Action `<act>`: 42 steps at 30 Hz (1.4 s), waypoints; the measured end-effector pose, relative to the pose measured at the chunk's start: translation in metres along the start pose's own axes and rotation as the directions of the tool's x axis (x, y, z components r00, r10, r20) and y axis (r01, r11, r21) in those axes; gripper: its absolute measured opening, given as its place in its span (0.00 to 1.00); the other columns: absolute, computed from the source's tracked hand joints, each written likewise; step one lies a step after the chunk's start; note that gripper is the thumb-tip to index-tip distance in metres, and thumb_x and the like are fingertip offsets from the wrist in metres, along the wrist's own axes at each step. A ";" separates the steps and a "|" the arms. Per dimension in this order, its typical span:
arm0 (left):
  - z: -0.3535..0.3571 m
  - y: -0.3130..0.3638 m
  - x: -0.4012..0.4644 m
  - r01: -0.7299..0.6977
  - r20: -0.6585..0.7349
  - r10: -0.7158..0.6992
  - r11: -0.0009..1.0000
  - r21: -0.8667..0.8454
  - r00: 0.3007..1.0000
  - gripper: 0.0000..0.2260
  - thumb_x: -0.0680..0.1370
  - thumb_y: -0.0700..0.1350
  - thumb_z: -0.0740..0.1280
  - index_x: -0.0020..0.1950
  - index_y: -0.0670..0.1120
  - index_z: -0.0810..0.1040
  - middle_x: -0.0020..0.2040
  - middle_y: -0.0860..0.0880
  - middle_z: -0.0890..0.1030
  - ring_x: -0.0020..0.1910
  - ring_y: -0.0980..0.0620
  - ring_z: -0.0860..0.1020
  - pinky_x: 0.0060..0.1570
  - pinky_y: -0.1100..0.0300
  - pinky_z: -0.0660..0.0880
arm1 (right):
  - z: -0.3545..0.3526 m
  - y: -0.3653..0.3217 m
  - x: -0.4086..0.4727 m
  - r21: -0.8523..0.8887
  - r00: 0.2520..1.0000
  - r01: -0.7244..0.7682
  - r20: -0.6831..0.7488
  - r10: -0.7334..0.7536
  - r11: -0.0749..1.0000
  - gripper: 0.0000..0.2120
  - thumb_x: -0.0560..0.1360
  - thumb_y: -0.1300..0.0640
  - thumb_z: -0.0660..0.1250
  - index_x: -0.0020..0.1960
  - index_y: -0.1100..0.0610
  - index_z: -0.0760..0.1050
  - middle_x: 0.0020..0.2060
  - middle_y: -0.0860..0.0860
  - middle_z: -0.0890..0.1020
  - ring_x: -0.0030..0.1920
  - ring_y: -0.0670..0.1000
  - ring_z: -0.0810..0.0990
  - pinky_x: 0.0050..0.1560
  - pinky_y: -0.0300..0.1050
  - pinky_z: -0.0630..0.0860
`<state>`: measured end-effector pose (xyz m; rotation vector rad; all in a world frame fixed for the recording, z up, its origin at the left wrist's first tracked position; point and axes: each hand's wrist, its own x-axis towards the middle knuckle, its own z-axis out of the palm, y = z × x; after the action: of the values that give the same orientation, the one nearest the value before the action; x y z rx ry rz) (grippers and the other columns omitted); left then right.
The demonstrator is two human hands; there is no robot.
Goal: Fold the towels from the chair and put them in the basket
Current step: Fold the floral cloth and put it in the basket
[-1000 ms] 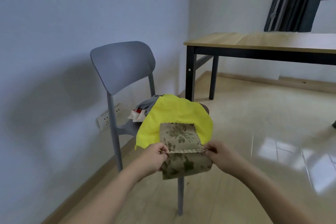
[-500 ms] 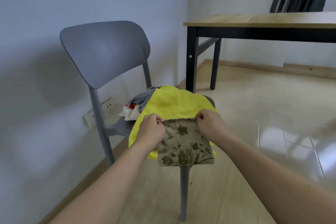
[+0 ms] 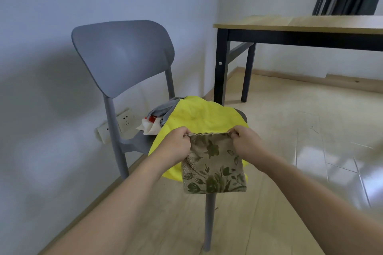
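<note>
Left hand point(image 3: 178, 144) and right hand point(image 3: 246, 143) each pinched a top corner of the folded beige floral-print towel point(image 3: 213, 164), which hung in front of the grey plastic chair point(image 3: 124, 58), whose seat held a draped yellow cloth point(image 3: 203, 118) and a grey-and-white bundle point(image 3: 159, 117).

Pale wall point(image 3: 51, 16) w/ socket point(image 3: 122, 120), wood table point(image 3: 310, 24), glossy floor point(image 3: 290, 141).

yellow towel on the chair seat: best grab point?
Take the yellow towel by its far edge near the chair back, coming from above with the fingers. It lies spread over the seat, and its near edge is behind the floral towel that both hands hold.
</note>
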<state>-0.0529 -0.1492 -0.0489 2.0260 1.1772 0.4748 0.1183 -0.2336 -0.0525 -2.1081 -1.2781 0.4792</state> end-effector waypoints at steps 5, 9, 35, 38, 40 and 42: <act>-0.021 0.032 -0.038 -0.023 0.016 0.030 0.948 -0.316 0.999 0.15 0.81 0.35 0.54 0.42 0.48 0.76 0.39 0.49 0.77 0.38 0.53 0.73 0.35 0.62 0.69 | -0.037 -0.022 -0.035 0.279 0.999 0.001 0.040 -0.013 0.960 0.13 0.79 0.65 0.52 0.41 0.54 0.70 0.36 0.50 0.71 0.37 0.47 0.70 0.37 0.39 0.66; -0.036 0.055 -0.066 -0.009 0.035 0.024 0.921 -0.390 0.999 0.20 0.77 0.28 0.52 0.44 0.47 0.79 0.40 0.48 0.79 0.39 0.53 0.74 0.36 0.62 0.70 | -0.057 -0.033 -0.067 0.301 0.997 0.050 0.044 -0.067 0.952 0.12 0.79 0.61 0.50 0.41 0.58 0.70 0.34 0.53 0.68 0.35 0.49 0.67 0.38 0.43 0.64; 0.009 0.037 -0.145 -0.084 0.214 0.099 0.993 -0.077 0.972 0.07 0.71 0.42 0.60 0.35 0.46 0.64 0.31 0.49 0.61 0.32 0.51 0.61 0.30 0.60 0.58 | -0.042 0.006 -0.141 0.294 0.964 0.111 0.201 -0.175 0.949 0.05 0.72 0.61 0.71 0.43 0.55 0.75 0.34 0.49 0.74 0.38 0.49 0.71 0.39 0.44 0.70; 0.011 0.033 -0.131 -0.208 0.217 0.165 0.959 0.195 0.962 0.11 0.71 0.45 0.65 0.34 0.47 0.64 0.33 0.52 0.66 0.34 0.52 0.65 0.29 0.60 0.59 | -0.044 0.001 -0.128 0.222 0.967 0.230 0.061 -0.249 0.948 0.10 0.70 0.66 0.67 0.38 0.52 0.72 0.31 0.48 0.72 0.33 0.49 0.70 0.32 0.45 0.68; 0.007 0.035 -0.114 -0.348 0.028 0.355 0.893 0.284 0.934 0.13 0.70 0.41 0.64 0.31 0.49 0.61 0.36 0.50 0.66 0.36 0.49 0.65 0.31 0.59 0.58 | -0.048 -0.009 -0.119 0.188 0.947 0.320 -0.091 -0.308 0.928 0.12 0.68 0.69 0.65 0.38 0.52 0.73 0.33 0.49 0.76 0.34 0.51 0.73 0.33 0.46 0.72; -0.005 0.043 -0.096 -0.475 -0.184 0.530 0.837 0.270 0.828 0.15 0.69 0.39 0.62 0.31 0.52 0.57 0.37 0.49 0.69 0.37 0.49 0.66 0.34 0.58 0.62 | -0.052 -0.019 -0.109 0.159 0.867 0.456 -0.303 -0.396 0.876 0.14 0.66 0.73 0.64 0.40 0.54 0.73 0.39 0.49 0.81 0.41 0.52 0.78 0.39 0.46 0.75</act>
<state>-0.0805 -0.2431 -0.0095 2.5351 0.8382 0.9255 0.0856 -0.3401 -0.0020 -1.5708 -1.4078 0.1338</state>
